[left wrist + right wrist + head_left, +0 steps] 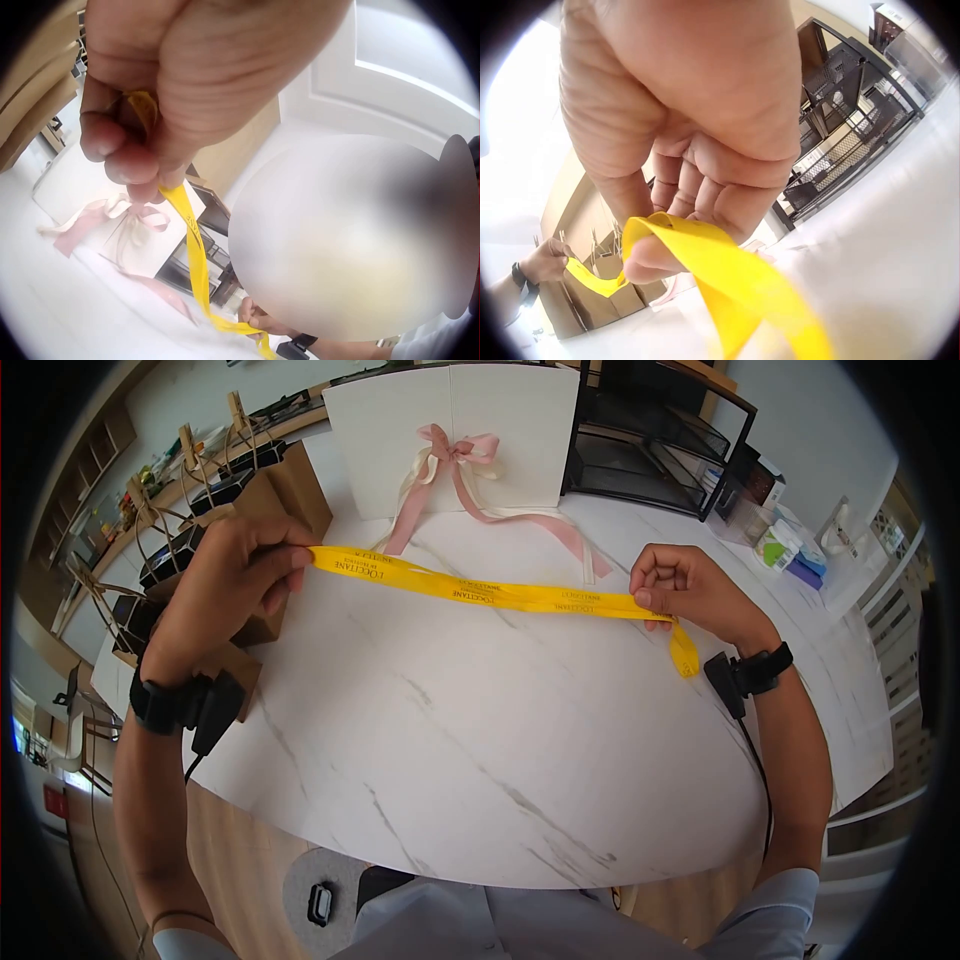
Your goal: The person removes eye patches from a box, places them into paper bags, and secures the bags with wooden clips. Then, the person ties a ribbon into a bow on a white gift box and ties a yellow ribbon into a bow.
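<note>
A yellow ribbon (pixel 480 594) printed with dark L'Occitane lettering stretches across the head view above the white marbled table (pixel 480 740). My left hand (pixel 235 585) pinches one end between thumb and fingertips. Toward the other end, my right hand (pixel 695 595) pinches the ribbon, and a short loop (pixel 684 652) dangles below those fingers. The right wrist view shows the yellow ribbon (pixel 742 277) passing over a fingertip and hanging down. Behind it stands a white box (pixel 390 440) tied with a pink and cream ribbon bow (pixel 458 452), its tails trailing onto the table.
Brown paper bags (pixel 300 490) with twisted handles and wooden clips line the left side. A black mesh rack (pixel 650 440) stands at the back right. Near it are a clear container (pixel 742 515) and small packs (pixel 785 548). White chair slats (pixel 890 810) show at the right.
</note>
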`<state>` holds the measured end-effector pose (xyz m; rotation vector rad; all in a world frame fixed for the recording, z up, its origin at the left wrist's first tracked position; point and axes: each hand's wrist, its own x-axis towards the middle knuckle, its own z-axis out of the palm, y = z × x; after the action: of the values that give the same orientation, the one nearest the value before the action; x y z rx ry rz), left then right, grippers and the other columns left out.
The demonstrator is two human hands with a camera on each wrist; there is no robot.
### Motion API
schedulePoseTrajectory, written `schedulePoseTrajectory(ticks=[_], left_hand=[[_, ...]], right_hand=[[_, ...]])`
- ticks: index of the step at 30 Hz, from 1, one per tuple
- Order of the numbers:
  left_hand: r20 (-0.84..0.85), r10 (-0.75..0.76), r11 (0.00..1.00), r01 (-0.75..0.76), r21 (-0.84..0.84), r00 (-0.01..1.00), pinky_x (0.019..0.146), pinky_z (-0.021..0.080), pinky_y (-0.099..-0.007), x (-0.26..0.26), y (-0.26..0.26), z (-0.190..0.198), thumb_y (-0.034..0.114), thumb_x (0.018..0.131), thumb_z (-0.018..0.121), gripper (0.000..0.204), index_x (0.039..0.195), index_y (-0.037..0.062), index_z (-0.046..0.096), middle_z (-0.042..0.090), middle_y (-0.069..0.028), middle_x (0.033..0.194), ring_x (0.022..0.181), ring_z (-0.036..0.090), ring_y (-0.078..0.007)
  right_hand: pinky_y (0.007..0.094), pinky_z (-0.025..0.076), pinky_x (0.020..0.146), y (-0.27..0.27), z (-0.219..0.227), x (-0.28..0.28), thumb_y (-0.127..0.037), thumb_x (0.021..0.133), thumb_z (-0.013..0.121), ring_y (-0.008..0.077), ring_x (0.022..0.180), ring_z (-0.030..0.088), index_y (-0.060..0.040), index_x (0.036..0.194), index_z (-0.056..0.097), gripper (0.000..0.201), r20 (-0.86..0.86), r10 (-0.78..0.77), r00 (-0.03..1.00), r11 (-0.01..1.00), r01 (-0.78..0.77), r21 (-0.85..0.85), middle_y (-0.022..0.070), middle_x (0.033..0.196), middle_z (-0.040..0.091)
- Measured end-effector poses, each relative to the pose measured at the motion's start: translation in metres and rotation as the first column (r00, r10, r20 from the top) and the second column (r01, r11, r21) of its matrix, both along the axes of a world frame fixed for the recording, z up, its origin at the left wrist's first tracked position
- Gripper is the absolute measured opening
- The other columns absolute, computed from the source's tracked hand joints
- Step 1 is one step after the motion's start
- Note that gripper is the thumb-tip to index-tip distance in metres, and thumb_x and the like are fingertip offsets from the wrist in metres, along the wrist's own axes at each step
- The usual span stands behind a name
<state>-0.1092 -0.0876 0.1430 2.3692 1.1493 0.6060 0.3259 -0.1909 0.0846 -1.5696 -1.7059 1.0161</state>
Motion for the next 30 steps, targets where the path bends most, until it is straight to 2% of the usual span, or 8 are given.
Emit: schedulePoseTrajectory(ticks=[10, 12, 15, 19, 21, 24, 28, 30], left_hand=[[0.048, -0.010, 1.000, 0.011, -0.025, 0.999, 0.050, 0.042, -0.0227, 0.005, -0.005, -0.005, 0.001, 0.100, 0.058, 0.016, 0.104, -0.0053, 0.071, 0.061, -0.0006, 0.069, 0.054, 0.051, -0.0049], [-0.023, -0.061, 0.997, 0.060, -0.042, 0.998, 0.051, 0.043, -0.0198, 0.013, -0.009, -0.002, 0.000, 0.101, 0.058, 0.016, 0.109, -0.0047, 0.072, 0.061, -0.0016, 0.073, 0.056, 0.051, -0.0035], [-0.008, -0.106, 0.994, 0.106, -0.036, 0.994, 0.050, 0.043, -0.0208, 0.034, -0.025, 0.007, -0.001, 0.100, 0.058, 0.015, 0.105, -0.0049, 0.072, 0.061, -0.0017, 0.070, 0.054, 0.051, -0.0042], [-0.051, -0.150, 0.988, 0.152, 0.025, 0.987, 0.050, 0.042, -0.0231, 0.047, -0.034, 0.021, 0.002, 0.098, 0.060, 0.014, 0.102, -0.0014, 0.073, 0.062, -0.0023, 0.069, 0.052, 0.052, -0.0070], [-0.088, -0.164, 0.976, 0.175, 0.128, 0.982, 0.050, 0.043, -0.0255, 0.046, -0.034, 0.027, 0.002, 0.097, 0.061, 0.013, 0.101, -0.0009, 0.073, 0.062, -0.0036, 0.067, 0.051, 0.054, -0.0099], [-0.154, -0.153, 0.949, 0.188, 0.253, 0.976, 0.051, 0.044, -0.0282, 0.041, -0.035, 0.033, 0.002, 0.095, 0.062, 0.012, 0.099, -0.0004, 0.073, 0.062, -0.0055, 0.065, 0.052, 0.055, -0.0136], [-0.171, -0.120, 0.954, 0.161, 0.253, 0.978, 0.054, 0.045, -0.0303, 0.038, -0.036, 0.035, 0.002, 0.094, 0.062, 0.012, 0.098, 0.0002, 0.073, 0.062, -0.0067, 0.064, 0.053, 0.056, -0.0166], [-0.169, -0.110, 0.946, 0.155, 0.285, 0.979, 0.055, 0.046, -0.0308, 0.035, -0.036, 0.033, 0.001, 0.094, 0.061, 0.013, 0.097, 0.0000, 0.074, 0.062, -0.0070, 0.064, 0.054, 0.057, -0.0172]], right_hand=[[0.0224, 0.050, 0.065, 0.001, 0.006, 0.003, -0.011, 0.097, 0.068, 0.0092, 0.066, 0.062, 0.0010, 0.097, 0.068, 0.012, 0.206, -0.068, 0.976, 0.991, 0.090, -0.097, 0.0034, 0.080, 0.067], [0.0280, 0.053, 0.075, 0.011, 0.005, -0.001, -0.013, 0.096, 0.067, 0.0135, 0.083, 0.065, -0.0023, 0.102, 0.067, 0.012, 0.530, -0.055, 0.846, 0.938, -0.138, 0.317, 0.0033, 0.089, 0.068], [0.0307, 0.052, 0.089, 0.019, 0.016, -0.061, -0.014, 0.096, 0.067, 0.0157, 0.102, 0.064, -0.0059, 0.113, 0.063, 0.019, 0.178, 0.105, 0.978, 0.857, -0.180, 0.483, 0.0023, 0.106, 0.068], [0.0287, 0.049, 0.098, 0.036, 0.013, -0.136, -0.016, 0.097, 0.070, 0.0131, 0.107, 0.063, -0.0048, 0.114, 0.062, 0.021, 0.093, 0.364, 0.927, 0.715, -0.342, 0.611, 0.0019, 0.110, 0.067], [0.0289, 0.050, 0.085, 0.049, 0.005, -0.157, -0.025, 0.095, 0.075, 0.0141, 0.096, 0.065, -0.0044, 0.104, 0.067, 0.024, -0.259, 0.492, 0.831, 0.801, -0.316, 0.508, 0.0056, 0.098, 0.070], [0.0270, 0.049, 0.081, 0.054, 0.013, -0.162, -0.029, 0.094, 0.077, 0.0120, 0.089, 0.064, -0.0017, 0.099, 0.067, 0.030, -0.292, 0.521, 0.802, 0.843, -0.429, 0.324, 0.0060, 0.093, 0.070], [0.0252, 0.048, 0.076, 0.055, 0.011, -0.168, -0.030, 0.095, 0.075, 0.0090, 0.081, 0.062, -0.0006, 0.096, 0.067, 0.030, -0.336, 0.547, 0.766, 0.833, -0.461, 0.305, 0.0041, 0.089, 0.069], [0.0234, 0.047, 0.070, 0.055, 0.008, -0.167, -0.029, 0.099, 0.070, 0.0074, 0.073, 0.059, 0.0007, 0.093, 0.066, 0.031, -0.176, 0.562, 0.808, 0.794, -0.468, 0.388, 0.0030, 0.084, 0.067]])
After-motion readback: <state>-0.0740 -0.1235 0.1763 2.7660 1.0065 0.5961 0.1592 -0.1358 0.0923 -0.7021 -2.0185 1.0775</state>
